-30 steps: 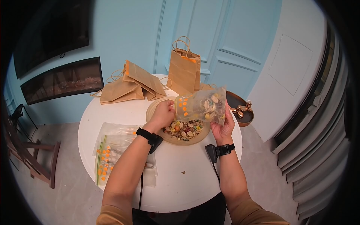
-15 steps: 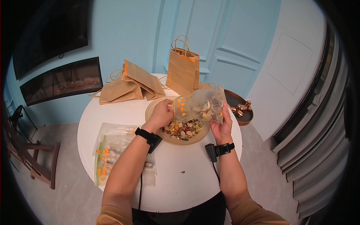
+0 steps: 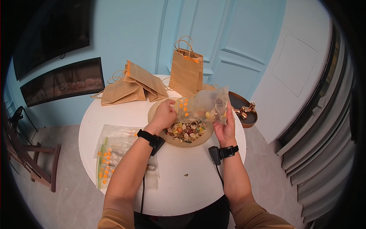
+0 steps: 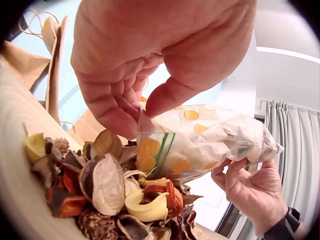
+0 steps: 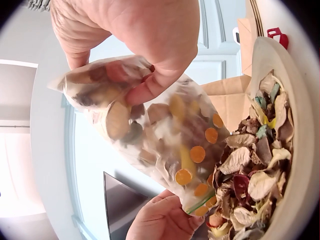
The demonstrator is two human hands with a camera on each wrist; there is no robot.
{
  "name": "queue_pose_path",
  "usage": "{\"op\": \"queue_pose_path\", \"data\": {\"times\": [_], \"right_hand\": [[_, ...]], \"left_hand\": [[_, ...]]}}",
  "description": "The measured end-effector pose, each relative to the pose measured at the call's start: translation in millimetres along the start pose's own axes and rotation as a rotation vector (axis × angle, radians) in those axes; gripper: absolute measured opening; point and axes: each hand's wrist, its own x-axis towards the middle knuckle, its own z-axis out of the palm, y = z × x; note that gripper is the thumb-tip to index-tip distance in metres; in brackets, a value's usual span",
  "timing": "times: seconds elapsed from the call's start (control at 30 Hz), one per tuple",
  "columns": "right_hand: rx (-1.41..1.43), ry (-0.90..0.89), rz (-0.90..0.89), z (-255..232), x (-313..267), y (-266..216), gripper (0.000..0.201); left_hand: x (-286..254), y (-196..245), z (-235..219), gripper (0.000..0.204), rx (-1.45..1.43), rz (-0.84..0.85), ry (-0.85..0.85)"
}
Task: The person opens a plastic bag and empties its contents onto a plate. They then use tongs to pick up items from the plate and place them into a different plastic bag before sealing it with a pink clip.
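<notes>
A frosted zip bag with orange dots (image 3: 202,107) lies sideways over a bowl (image 3: 190,145) of dried potpourri (image 3: 187,131). The left hand (image 3: 164,115) pinches the bag beside its green-striped mouth, which sits low at the heap in the left wrist view. At the bag's bottom end, the right hand (image 3: 225,128) holds it, with the thumb (image 5: 150,89) pressed into the film in the right wrist view. Dried petals and pods show through the film. Curled yellow peel (image 4: 150,205) and a cone-like brown piece (image 4: 97,225) lie among the heap.
More dotted zip bags (image 3: 118,152) lie flat at the table's left. Folded paper bags (image 3: 133,86) and an upright paper bag (image 3: 187,72) stand at the back. A dark round tray (image 3: 249,122) with copper-coloured pieces is at the right. One brown flake (image 3: 186,175) lies on the white table (image 3: 179,194).
The contents seen through the bag have shifted from its bottom end toward its mouth, and the bottom end looks emptier. Both hands have stayed nearly in place.
</notes>
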Motion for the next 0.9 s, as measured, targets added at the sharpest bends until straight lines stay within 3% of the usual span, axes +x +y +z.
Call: {"op": "queue_pose_path", "data": {"times": [0.37,0.63,0.9], "right_hand": [[0.051,-0.036,-0.006,3,0,0,0.069],[0.053,-0.085,-0.004,3,0,-2,0.079],[0.023,-0.063,-0.007,-1,0,3,0.074]], "left_hand": [[-6,14,-5,0.043,-0.011,-0.052,0.024],[-3,5,-3,0.042,0.050,-0.012,0.048],[-3,4,0,0.042,0.105,0.053,0.027]]}}
